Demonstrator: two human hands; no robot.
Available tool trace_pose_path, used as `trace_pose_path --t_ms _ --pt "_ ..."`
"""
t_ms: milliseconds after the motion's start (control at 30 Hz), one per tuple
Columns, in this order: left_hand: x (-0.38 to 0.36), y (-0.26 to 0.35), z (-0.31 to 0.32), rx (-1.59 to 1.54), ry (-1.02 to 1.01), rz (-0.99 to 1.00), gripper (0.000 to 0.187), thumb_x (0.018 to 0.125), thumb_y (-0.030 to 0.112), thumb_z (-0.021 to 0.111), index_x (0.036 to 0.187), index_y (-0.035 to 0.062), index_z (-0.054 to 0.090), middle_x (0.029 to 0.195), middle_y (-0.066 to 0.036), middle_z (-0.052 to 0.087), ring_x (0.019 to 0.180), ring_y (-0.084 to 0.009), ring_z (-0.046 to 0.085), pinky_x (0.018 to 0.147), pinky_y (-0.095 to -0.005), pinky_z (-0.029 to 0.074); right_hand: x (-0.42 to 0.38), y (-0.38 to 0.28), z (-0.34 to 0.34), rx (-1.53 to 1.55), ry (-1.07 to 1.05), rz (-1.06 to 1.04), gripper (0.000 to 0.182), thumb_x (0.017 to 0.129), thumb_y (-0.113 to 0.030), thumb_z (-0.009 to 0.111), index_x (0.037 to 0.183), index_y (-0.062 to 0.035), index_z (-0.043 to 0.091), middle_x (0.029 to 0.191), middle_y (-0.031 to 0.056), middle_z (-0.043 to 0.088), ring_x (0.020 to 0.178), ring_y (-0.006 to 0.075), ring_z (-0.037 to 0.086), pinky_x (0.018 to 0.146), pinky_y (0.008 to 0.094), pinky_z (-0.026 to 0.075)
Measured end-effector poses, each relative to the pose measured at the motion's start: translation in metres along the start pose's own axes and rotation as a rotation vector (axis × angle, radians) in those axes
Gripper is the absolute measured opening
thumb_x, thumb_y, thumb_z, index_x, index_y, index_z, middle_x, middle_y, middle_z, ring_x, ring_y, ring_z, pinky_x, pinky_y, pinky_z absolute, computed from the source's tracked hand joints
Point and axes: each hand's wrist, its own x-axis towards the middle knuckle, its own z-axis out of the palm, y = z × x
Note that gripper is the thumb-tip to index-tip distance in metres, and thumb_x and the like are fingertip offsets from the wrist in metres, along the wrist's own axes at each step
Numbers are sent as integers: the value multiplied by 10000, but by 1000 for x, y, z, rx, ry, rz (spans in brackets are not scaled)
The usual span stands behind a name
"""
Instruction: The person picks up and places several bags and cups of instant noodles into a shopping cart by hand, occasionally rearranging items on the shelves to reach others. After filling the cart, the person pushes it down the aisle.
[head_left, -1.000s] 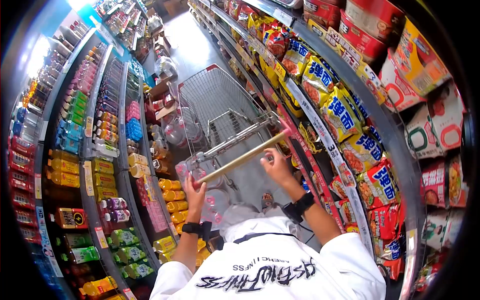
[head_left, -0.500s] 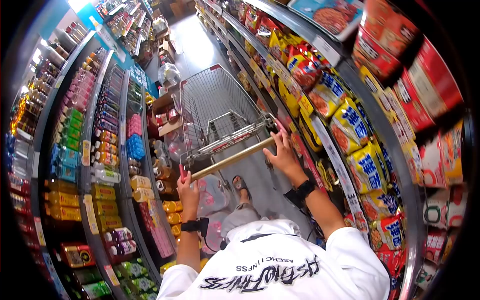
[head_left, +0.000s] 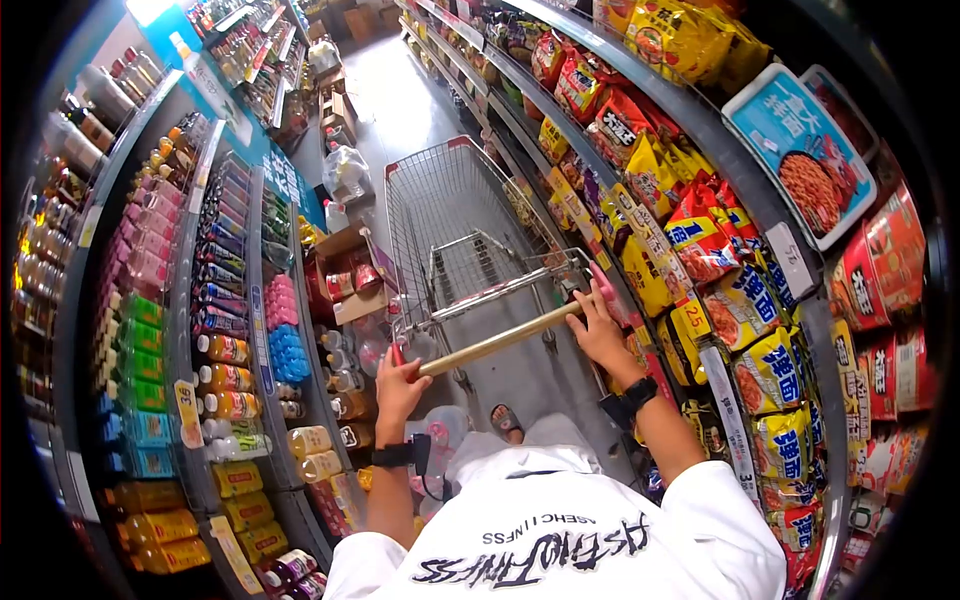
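Note:
A wire shopping cart [head_left: 450, 190] with red corner pieces stands in front of me in a narrow aisle, and its basket looks bare. My left hand [head_left: 398, 388] is wrapped round the left end of the tan handle bar [head_left: 500, 343], close to a red end piece. At the bar's other end, my right hand [head_left: 602, 330] is closed over it, fingers pointing forward. Both wrists carry black straps with small devices.
Bottled drinks [head_left: 225, 377] fill the left shelves. Noodle packets [head_left: 770, 370] line the right shelves, close to my right arm. An open carton [head_left: 350, 275] and a wrapped bundle [head_left: 345, 172] sit on the floor along the left side. The grey floor [head_left: 385, 85] runs on ahead.
The cart and I have moved forward along the aisle, and shelf goods have slid back past me. My right hand's fingers have drawn in closer round the bar. The left keeps its hold.

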Motion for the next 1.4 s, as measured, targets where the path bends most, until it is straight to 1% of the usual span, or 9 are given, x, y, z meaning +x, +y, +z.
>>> trace_pose_path --t_ms 133,267,433,667,733,800,933,1100,1400 --pt "55 0 -16 91 -19 -18 450 644 256 783 1081 194 691 1463 -164 302 1301 -415 323 1033 -502 325 45 -11 19 -72 27 -31 544 891 -355 540 1377 -166 383 1528 144 91 1258 405 388 954 465 417" --pt "105 -22 -17 6 8 23 459 628 240 794 1072 179 694 1463 -156 306 1304 -405 325 1056 -444 321 94 -12 35 -46 54 -52 555 897 -409 504 1392 -209 355 1536 121 66 1100 456 518 844 500 481" --pt "172 -30 -37 -206 -83 -39 485 601 167 777 1074 107 686 1472 -194 278 1174 -288 534 935 -287 421 149 -54 21 -102 -116 98 550 919 -403 478 1417 -251 301 1541 104 32 1090 435 530 849 488 479" --pt "274 -41 -59 -141 -96 9 480 610 130 765 1080 87 680 1453 -249 277 1188 -281 527 951 -298 418 245 -68 52 -139 -46 73 545 904 -382 500 1406 -274 316 1542 79 58 1220 400 436 880 498 465" --pt "303 -55 -55 -319 -143 -112 492 606 114 768 1083 40 668 1423 -288 303 1243 -277 475 969 -303 407 269 -73 57 -153 -41 54 537 900 -350 514 1398 -269 327 1539 86 70 1192 418 454 876 517 461" --pt "326 -57 -52 -174 -88 97 477 621 111 760 1083 39 667 1419 -287 312 1208 -291 508 938 -308 433 297 -73 57 -144 -31 60 551 885 -312 538 1392 -249 334 1531 107 92 1116 435 507 852 514 472" --pt "371 -55 -54 -240 -106 54 472 631 52 761 1092 31 665 1451 -313 213 1287 -238 407 944 -288 413 337 -83 55 -183 -47 55 587 862 -269 562 1390 -164 329 1509 108 169 1027 418 559 841 472 483" --pt "412 -58 -71 -425 -175 -81 477 635 41 759 1099 8 654 1458 -300 205 1243 -255 458 898 -295 455 363 -107 63 -230 -145 105 748 810 -197 614 1443 -181 216 1527 103 95 1026 420 558 809 474 493" --pt "456 -82 -69 -357 -58 53 485 645 41 746 1116 3 638 1480 -231 236 1142 -220 550 894 -283 466 405 -130 79 -299 -126 154 915 762 -173 669 1471 -195 92 1538 111 9 961 429 579 726 464 513"
